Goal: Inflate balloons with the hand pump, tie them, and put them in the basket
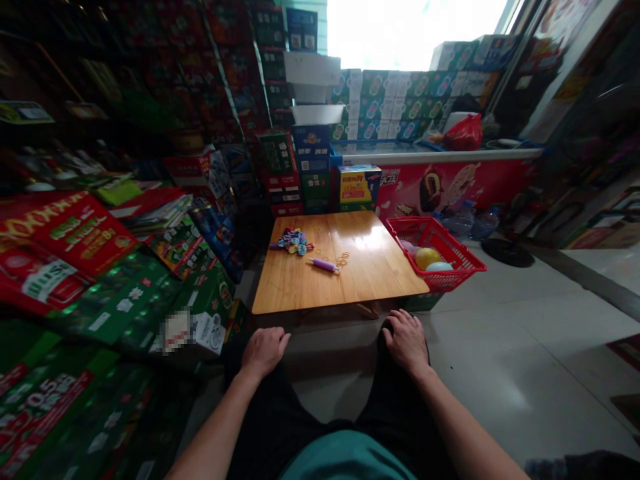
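Observation:
My left hand (265, 349) lies on my left knee with nothing in it, its thumb apart and its fingers draped over the knee. On the other knee rests my right hand (407, 339), empty, with the fingers spread. Beyond both hands stands a low wooden table (300, 290). On it lie a purple hand balloon pump (325, 265), some loose rubber bands (343, 258) and a colourful heap of what look like uninflated balloons (295, 242). Neither hand touches the table or these things.
A red plastic basket (459, 272) at the table's right holds inflated balloons (427, 257). Stacked drink cartons (120, 300) crowd the left side. Behind the table are more boxes (313, 157) and a chest freezer (450, 187). Large plastic bottles (463, 217) stand past the basket.

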`<state>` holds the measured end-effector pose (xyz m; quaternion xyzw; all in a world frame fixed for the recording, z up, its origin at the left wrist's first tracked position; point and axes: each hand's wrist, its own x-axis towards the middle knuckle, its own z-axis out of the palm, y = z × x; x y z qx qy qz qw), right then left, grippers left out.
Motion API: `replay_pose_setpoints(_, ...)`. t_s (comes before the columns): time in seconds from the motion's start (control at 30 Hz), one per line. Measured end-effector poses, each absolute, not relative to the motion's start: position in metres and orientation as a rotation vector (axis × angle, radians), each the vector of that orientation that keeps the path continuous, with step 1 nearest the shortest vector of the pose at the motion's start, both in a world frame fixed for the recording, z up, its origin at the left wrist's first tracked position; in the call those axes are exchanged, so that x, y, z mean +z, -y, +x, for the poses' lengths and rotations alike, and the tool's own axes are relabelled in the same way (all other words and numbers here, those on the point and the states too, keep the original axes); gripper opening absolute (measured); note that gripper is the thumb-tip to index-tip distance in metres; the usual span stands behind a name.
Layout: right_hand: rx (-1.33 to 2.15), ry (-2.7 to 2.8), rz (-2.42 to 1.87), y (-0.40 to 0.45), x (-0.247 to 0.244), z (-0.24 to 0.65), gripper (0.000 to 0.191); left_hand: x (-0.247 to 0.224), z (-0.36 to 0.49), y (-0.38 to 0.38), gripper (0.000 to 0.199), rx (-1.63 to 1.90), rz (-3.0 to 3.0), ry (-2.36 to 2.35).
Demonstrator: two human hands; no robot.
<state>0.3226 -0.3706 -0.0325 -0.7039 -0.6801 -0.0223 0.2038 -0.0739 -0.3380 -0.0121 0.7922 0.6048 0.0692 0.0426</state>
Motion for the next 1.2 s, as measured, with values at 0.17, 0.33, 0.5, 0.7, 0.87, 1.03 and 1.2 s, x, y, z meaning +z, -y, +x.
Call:
replay_pose_setpoints(0.17,-0.051,1.908,-1.980,0.365,-0.034,0.324,0.029,-0.011,-0.070,0.330,0.035,0.234,2.368,-1.874)
replay_pose_setpoints(0.33,-0.015,1.940,-1.989,0.351,-0.035,0.329,0.022,-0.013,-0.067,0.311,0.037,0.489,2.123,-1.868)
replay_pose_setpoints(0.5,0.212,1.897,-1.859,0.307,-0.030,0.327,0.020,-0.018,-0.055,0.264,0.035,0.890,1.935,-1.703)
replay_pose_setpoints(0.7,0.364,1.827,-1.607,0.210,-0.024,0.286,0.019,-0.014,-0.030,0.148,0.020,1.121,1.723,-1.726)
replay_pose_setpoints(0.87,0.410,1.835,-1.406,0.118,-0.022,0.242,0.014,-0.020,-0.019,0.045,0.021,1.258,1.783,-1.763)
replay_pose_setpoints(1.03,0.384,1.905,-1.306,0.067,-0.035,0.220,0.012,-0.054,-0.015,0.007,0.035,1.253,1.939,-1.803)
replay_pose_setpoints(1.2,0.290,1.981,-1.352,0.053,-0.057,0.214,0.017,-0.073,-0.001,0.005,0.045,1.117,1.974,-1.819)
